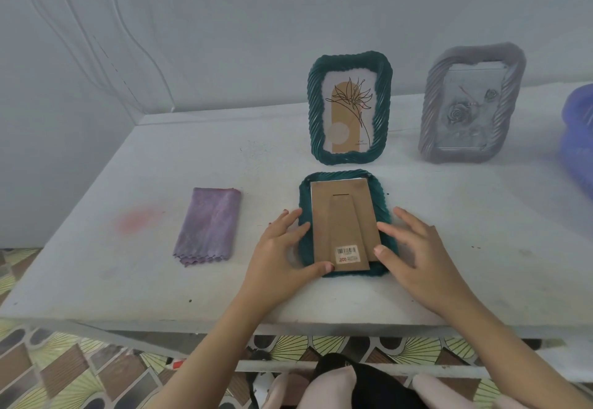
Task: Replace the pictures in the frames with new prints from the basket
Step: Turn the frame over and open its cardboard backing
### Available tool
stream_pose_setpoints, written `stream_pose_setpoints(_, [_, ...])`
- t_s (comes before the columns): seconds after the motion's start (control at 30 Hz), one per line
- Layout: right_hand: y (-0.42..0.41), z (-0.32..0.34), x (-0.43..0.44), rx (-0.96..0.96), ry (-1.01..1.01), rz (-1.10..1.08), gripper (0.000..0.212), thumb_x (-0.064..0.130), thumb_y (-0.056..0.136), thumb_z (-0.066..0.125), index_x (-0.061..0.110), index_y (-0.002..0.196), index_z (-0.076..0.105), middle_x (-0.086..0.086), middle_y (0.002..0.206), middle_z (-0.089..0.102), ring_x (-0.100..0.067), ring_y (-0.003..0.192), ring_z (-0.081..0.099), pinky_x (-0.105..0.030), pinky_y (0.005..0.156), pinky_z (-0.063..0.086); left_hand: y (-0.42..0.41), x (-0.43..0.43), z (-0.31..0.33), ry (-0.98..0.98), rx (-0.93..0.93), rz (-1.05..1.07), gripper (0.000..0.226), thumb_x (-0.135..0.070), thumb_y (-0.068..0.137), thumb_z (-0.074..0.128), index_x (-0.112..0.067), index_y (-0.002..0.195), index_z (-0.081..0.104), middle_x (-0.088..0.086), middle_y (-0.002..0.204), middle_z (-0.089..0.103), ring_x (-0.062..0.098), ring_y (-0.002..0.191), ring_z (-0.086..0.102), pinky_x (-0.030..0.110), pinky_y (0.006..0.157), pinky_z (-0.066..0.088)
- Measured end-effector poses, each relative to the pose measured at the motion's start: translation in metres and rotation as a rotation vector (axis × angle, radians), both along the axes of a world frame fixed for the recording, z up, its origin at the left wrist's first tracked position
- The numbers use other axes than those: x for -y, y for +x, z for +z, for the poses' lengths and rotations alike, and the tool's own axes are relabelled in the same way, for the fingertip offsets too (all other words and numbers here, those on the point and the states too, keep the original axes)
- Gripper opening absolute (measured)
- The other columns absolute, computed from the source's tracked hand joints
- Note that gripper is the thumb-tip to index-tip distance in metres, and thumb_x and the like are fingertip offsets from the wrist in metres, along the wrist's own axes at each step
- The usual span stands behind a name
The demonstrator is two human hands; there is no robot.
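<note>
Face-down green frame [384,203] at desk [128,274] front, centre.
Left hand [282,248] and right hand [414,254] flank it: each grip spread, fingers flat on the rim, thumbs touching the cardboard backing [343,216].

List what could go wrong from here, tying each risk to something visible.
1. The brown backing board sits skewed on the face-down green frame, a white edge showing at its top; lifting it may let the contents slip.
2. The upright green frame stands just behind; a forward push might topple it.
</note>
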State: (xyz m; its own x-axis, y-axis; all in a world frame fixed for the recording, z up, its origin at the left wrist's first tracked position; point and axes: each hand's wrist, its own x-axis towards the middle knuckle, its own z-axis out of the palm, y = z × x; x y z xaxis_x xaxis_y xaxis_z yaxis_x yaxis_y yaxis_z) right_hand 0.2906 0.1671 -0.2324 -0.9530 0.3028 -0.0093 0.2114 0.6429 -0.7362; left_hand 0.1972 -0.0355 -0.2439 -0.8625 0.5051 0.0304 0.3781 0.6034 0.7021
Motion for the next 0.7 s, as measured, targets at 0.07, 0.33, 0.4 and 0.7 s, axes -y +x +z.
stream_pose_setpoints(0.07, [-0.002,0.001,0.002,-0.012,-0.008,-0.015,0.044,0.032,0.088,0.056,0.023,0.131,0.05,0.007,0.149,0.028,-0.01,0.138,0.016,-0.034,0.113,0.014,0.0,-0.001,0.001,-0.013,0.016,-0.007,0.08,-0.049,0.069,0.075,-0.021,0.137,0.042,-0.013,0.152,0.022,0.004,0.141,0.01,0.04,0.117,0.017])
stream_pose_setpoints(0.33, [-0.003,0.004,0.009,-0.072,-0.098,-0.075,0.041,0.026,0.089,0.056,0.022,0.13,0.052,0.01,0.144,0.034,-0.007,0.136,0.022,-0.027,0.108,0.017,-0.001,-0.001,-0.003,0.006,0.024,-0.033,0.076,-0.045,0.071,0.074,-0.023,0.137,0.042,-0.011,0.153,0.019,0.006,0.142,0.01,0.042,0.117,0.017])
stream_pose_setpoints(0.4, [-0.002,0.004,0.01,-0.122,-0.058,-0.09,0.039,0.024,0.088,0.057,0.023,0.127,0.055,0.01,0.137,0.041,-0.009,0.132,0.029,-0.025,0.107,0.021,0.0,-0.001,-0.003,0.016,0.009,-0.029,0.076,-0.043,0.072,0.074,-0.024,0.137,0.041,-0.011,0.152,0.021,0.006,0.141,0.011,0.04,0.117,0.016])
stream_pose_setpoints(0.7, [0.0,0.001,0.017,-0.227,-0.181,-0.206,0.034,0.016,0.083,0.065,0.029,0.113,0.054,0.016,0.091,0.064,0.0,0.09,0.059,-0.006,0.069,0.042,0.008,-0.002,0.002,0.102,-0.063,0.014,0.066,-0.035,0.069,0.078,-0.048,0.121,0.04,-0.034,0.113,0.043,0.0,0.116,0.037,0.025,0.1,0.032])
